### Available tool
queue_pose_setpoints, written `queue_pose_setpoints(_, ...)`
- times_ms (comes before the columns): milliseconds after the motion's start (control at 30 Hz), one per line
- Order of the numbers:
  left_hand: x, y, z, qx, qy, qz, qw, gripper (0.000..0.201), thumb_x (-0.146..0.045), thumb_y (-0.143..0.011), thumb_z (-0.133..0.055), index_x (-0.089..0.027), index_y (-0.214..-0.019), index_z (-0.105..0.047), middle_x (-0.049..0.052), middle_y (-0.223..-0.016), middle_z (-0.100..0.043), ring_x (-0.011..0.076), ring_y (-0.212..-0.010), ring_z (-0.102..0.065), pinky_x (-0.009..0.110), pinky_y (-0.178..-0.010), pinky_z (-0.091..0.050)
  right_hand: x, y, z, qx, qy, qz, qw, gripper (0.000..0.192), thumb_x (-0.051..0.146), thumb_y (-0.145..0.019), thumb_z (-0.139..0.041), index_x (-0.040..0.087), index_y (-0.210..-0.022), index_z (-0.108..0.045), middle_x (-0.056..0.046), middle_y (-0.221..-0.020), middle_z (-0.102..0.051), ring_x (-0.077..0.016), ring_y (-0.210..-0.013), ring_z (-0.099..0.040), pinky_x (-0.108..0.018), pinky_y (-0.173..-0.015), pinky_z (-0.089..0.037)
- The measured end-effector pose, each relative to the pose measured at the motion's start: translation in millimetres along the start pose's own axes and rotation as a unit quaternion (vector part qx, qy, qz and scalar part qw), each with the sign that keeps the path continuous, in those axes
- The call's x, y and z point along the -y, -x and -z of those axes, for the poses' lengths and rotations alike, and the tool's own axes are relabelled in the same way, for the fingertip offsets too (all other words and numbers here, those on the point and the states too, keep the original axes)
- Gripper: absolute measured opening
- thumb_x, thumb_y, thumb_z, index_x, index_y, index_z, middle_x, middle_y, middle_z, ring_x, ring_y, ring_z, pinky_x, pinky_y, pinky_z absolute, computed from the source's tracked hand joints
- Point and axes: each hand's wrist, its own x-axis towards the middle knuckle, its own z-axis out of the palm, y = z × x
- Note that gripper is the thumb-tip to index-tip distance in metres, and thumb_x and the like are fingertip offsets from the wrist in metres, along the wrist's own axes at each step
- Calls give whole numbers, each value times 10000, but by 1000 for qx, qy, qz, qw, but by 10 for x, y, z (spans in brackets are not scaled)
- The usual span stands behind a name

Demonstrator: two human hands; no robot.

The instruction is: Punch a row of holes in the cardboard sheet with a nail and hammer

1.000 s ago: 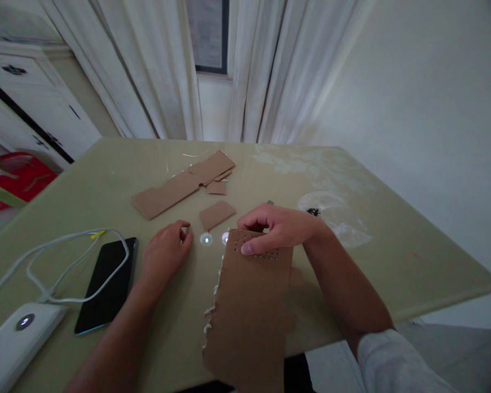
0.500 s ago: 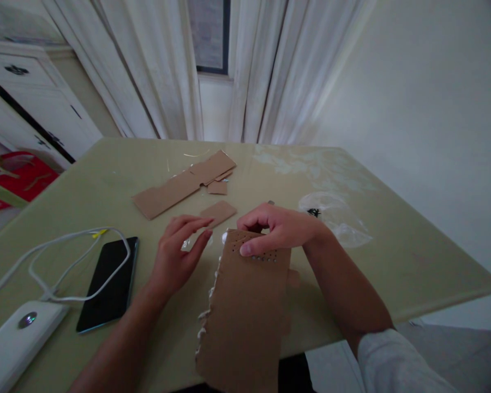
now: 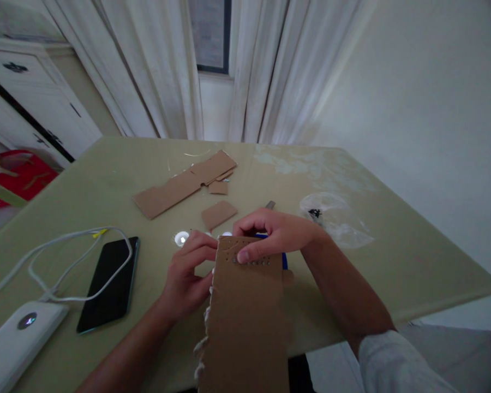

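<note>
We see a tall brown corrugated cardboard panel point(image 3: 245, 322) with a row of small punched holes near its far edge, standing at the near edge of the pale green table point(image 3: 413, 256) and tilted toward the camera; its lower end runs past the table edge. White frayed bits hang along its left side.

The right hand point(image 3: 276, 234) grips the panel's far edge, thumb pressed on the near face by the holes, fingers curled over the back. Something blue point(image 3: 283, 257) shows just behind the panel under this hand; we cannot tell what it is.

The left hand point(image 3: 188, 273) is at the panel's left edge, fingers bent and touching the edge near the top corner. We cannot tell whether it pinches anything.

A small round white glowing disc point(image 3: 181, 238) lies on the table just far of the left hand; a second one point(image 3: 226, 235) peeks out beside the right fingers.

A small brown cardboard rectangle point(image 3: 218, 214) lies just beyond. Farther off lies a long brown cardboard strip point(image 3: 180, 185) with scraps.

Left: a black smartphone point(image 3: 108, 284), face up, crossed by a white looped cable point(image 3: 65, 256), and a white power bank point(image 3: 16, 341) at the near left corner.

Right: a crumpled clear plastic bag point(image 3: 337, 221).
</note>
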Motion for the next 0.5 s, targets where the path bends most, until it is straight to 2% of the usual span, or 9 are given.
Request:
queue_pose_setpoints(167,-42,24,-23,-11,30,56,998,467,-654,-981,-733,-225,-796,-722,58,-832,-707,210,-780,-644,339,-727,-513,-38,-24,-17,-7,-49,20,999,325,401,-904,-877,157,-941,-665,47,-803,-630,-91,-688,-534,-204,-604,-431)
queue_pose_setpoints(267,-66,42,-40,-23,38,86,995,476,-659,-961,-754,-227,-772,-688,57,-844,-706,215,-792,-641,342,-718,-511,-69,-34,-31,-4,-94,17,995,354,394,-881,-898,168,-979,-643,40,-826,-654,-97,-697,-568,-205,-606,-451)
queue_pose_setpoints(500,-121,24,-55,-21,19,43,999,439,-592,-1004,-732,-234,-758,-675,38,-795,-694,201,-745,-616,346,-696,-499,-89,-37,-65,26,-103,-25,994,367,440,-878,-891,163,-950,-660,34,-830,-656,-104,-708,-582,-211,-608,-460)
